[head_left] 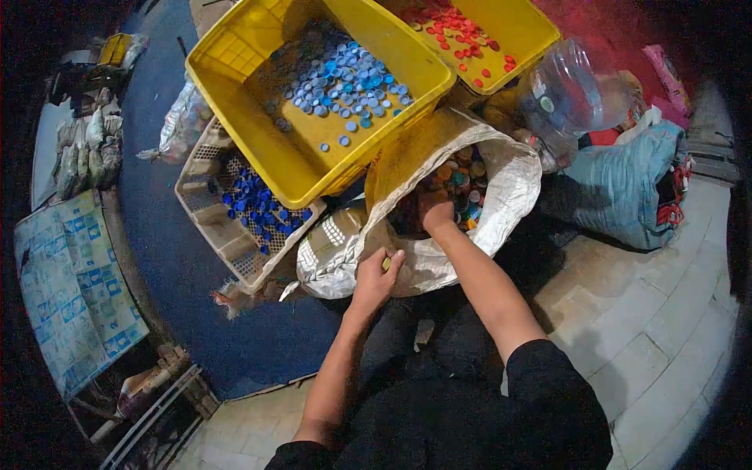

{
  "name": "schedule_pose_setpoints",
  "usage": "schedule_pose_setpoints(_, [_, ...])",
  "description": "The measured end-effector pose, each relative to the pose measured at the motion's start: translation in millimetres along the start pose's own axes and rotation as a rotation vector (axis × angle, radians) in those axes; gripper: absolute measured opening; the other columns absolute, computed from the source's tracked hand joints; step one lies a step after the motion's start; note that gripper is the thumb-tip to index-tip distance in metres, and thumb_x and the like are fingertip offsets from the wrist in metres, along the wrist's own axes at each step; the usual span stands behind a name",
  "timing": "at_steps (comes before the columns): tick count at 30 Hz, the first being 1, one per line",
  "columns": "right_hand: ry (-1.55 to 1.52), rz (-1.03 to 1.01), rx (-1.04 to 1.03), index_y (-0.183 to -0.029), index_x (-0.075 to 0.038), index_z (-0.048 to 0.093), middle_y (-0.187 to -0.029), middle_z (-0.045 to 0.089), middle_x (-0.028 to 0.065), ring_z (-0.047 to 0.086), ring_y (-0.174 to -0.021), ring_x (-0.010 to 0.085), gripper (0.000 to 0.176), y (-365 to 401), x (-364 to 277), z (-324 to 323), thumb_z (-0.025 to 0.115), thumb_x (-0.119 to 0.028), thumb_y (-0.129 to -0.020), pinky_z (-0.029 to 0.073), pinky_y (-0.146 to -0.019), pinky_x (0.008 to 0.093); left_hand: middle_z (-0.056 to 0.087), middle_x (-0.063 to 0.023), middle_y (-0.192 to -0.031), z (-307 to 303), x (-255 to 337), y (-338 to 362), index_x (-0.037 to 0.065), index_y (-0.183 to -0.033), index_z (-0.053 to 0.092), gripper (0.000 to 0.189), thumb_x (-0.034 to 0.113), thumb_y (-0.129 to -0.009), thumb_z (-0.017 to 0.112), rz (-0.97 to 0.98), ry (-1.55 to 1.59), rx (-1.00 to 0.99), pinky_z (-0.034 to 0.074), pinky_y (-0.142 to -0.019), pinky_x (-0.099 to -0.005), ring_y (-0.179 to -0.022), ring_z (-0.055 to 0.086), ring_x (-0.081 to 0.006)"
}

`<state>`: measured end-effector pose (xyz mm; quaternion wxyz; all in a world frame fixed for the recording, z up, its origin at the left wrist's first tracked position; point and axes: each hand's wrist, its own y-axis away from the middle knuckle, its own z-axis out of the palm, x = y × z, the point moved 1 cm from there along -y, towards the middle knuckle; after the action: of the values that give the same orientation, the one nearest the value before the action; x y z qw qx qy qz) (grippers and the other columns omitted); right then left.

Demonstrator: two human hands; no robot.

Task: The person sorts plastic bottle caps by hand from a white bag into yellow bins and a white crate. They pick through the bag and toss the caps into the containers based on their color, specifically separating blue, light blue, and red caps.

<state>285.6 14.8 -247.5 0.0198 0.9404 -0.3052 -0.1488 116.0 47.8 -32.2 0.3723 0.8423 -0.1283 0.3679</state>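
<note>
An open white woven sack (513,168) holds many mixed-colour bottle caps (470,176). My right hand (435,211) reaches into the sack among the caps, its fingers hidden inside. At the sack's near left edge, my left hand (377,274) is closed, with a small yellow-green thing showing between thumb and fingers. Above the sack, a yellow crate (313,176) holds light blue caps (345,78). Dark blue caps (258,207) lie in a cream, perforated basket (210,227) on the left, partly under the crate.
Another yellow crate (521,47) with red caps (458,35) stands at the top. To the right are a large clear plastic bottle (568,90) and a full light-blue sack (619,176). A patterned sheet (78,290) and metal rails (153,415) are at left.
</note>
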Motion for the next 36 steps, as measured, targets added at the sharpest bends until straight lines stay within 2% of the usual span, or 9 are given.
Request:
schedule_pose_setpoints(1, [0.001, -0.003, 0.001, -0.118, -0.009, 0.060, -0.116, 0.060, 0.0182, 0.060, -0.102, 0.0317, 0.036, -2.1, 0.2, -6.7, 0.050, -0.025, -0.087, 0.047, -0.087, 0.0425, 0.049, -0.0127, -0.059, 0.0, 4.4, -2.5, -0.001, -0.075, 0.053, 0.037, 0.032, -0.090, 0.058, 0.076, -0.086, 0.020, 0.039, -0.052, -0.0365, -0.053, 0.047, -0.0227])
schedule_pose_setpoints(3, [0.098, 0.177, -0.770, -0.119, -0.007, 0.057, -0.111, 0.062, 0.0196, 0.060, -0.102, 0.0332, 0.035, -4.6, 2.3, -33.9, 0.050, -0.021, -0.088, 0.048, -0.085, 0.0415, 0.052, -0.0186, -0.062, 2.9, 11.3, -10.1, -0.002, -0.076, 0.053, 0.037, 0.032, -0.090, 0.058, 0.152, -0.168, 0.039, 0.040, -0.053, -0.0396, -0.054, 0.050, -0.0299])
schedule_pose_setpoints(5, [-0.017, 0.236, -0.675, -0.115, -0.004, 0.057, -0.105, 0.063, 0.0201, 0.060, -0.101, 0.0342, 0.033, 4.2, -2.2, -88.6, 0.052, -0.022, -0.088, 0.048, -0.083, 0.0413, 0.054, -0.0260, -0.071, 9.9, 18.3, -26.5, -0.002, -0.081, 0.056, 0.035, 0.031, -0.091, 0.056, 0.202, -0.139, 0.035, 0.043, -0.061, -0.0447, -0.063, 0.053, -0.0427])
schedule_pose_setpoints(9, [-0.646, 0.334, -0.265, -0.101, 0.003, 0.056, -0.093, 0.063, 0.0206, 0.061, -0.092, 0.0353, 0.033, 38.7, 20.3, -122.2, 0.060, -0.027, -0.087, 0.048, -0.075, 0.0400, 0.059, -0.0245, -0.081, 41.3, -12.0, -85.6, 0.000, -0.084, 0.055, 0.029, 0.028, -0.089, 0.057, 0.179, -0.142, -0.002, 0.044, -0.066, -0.0448, -0.077, 0.057, -0.0409])
schedule_pose_setpoints(14, [-0.696, 0.458, -0.133, -0.093, -0.003, 0.052, -0.093, 0.061, 0.0161, 0.056, -0.064, 0.0237, 0.025, 65.9, 59.7, -130.8, 0.058, -0.027, -0.089, 0.046, -0.057, 0.0371, 0.060, -0.0249, -0.094, 77.8, -72.6, -142.3, 0.003, -0.096, 0.057, 0.027, 0.029, -0.090, 0.056, 0.468, -0.243, 0.257, 0.044, -0.073, -0.0450, -0.089, 0.057, -0.0408])
schedule_pose_setpoints(16, [-1.780, 0.823, -0.281, -0.084, -0.008, 0.049, -0.091, 0.061, 0.0112, 0.045, -0.054, 0.0126, 0.014, 72.5, 66.0, -141.9, 0.056, -0.018, -0.090, 0.036, -0.043, 0.0278, 0.060, -0.0248, -0.096, 86.2, -95.4, -147.8, 0.003, -0.098, 0.057, 0.027, 0.029, -0.089, 0.056, 0.471, -0.261, 0.268, 0.044, -0.073, -0.0448, -0.090, 0.057, -0.0406])
schedule_pose_setpoints(24, [-1.590, 0.708, -0.258, -0.070, -0.012, 0.042, -0.063, 0.038, -0.0056, 0.031, -0.051, 0.0041, 0.035, 78.0, 63.1, -159.2, 0.072, -0.025, -0.082, 0.028, -0.042, 0.0227, 0.059, -0.0241, -0.101, 113.1, -169.1, -174.4, 0.005, -0.105, 0.057, 0.029, 0.030, -0.089, 0.056, 0.522, -0.339, 0.304, 0.044, -0.075, -0.0441, -0.093, 0.056, -0.0396])
schedule_pose_setpoints(31, [-1.578, 0.699, -0.203, -0.087, -0.009, 0.052, -0.070, 0.046, -0.0033, 0.040, -0.053, 0.0053, 0.035, 79.3, 51.0, -182.6, 0.067, -0.041, -0.085, 0.031, -0.046, 0.0210, 0.063, -0.0186, -0.083, 47.9, 18.4, -82.4, 0.002, -0.090, 0.062, 0.033, 0.034, -0.084, 0.065, 0.113, -0.085, 0.094, 0.047, -0.071, -0.0383, -0.080, 0.062, -0.0327])
schedule_pose_setpoints(36, [-1.726, 0.689, -0.374, -0.120, -0.012, 0.053, -0.075, 0.044, -0.0035, 0.030, -0.049, 0.0033, 0.037, 84.6, 7.1, -226.2, 0.047, -0.040, -0.097, 0.030, -0.045, 0.0207, 0.060, -0.0138, -0.071, 29.7, 57.8, -20.8, 0.002, -0.077, 0.058, 0.030, 0.027, -0.077, 0.074, 0.382, 0.040, 0.229, 0.045, -0.058, -0.0362, -0.065, 0.059, -0.0289])
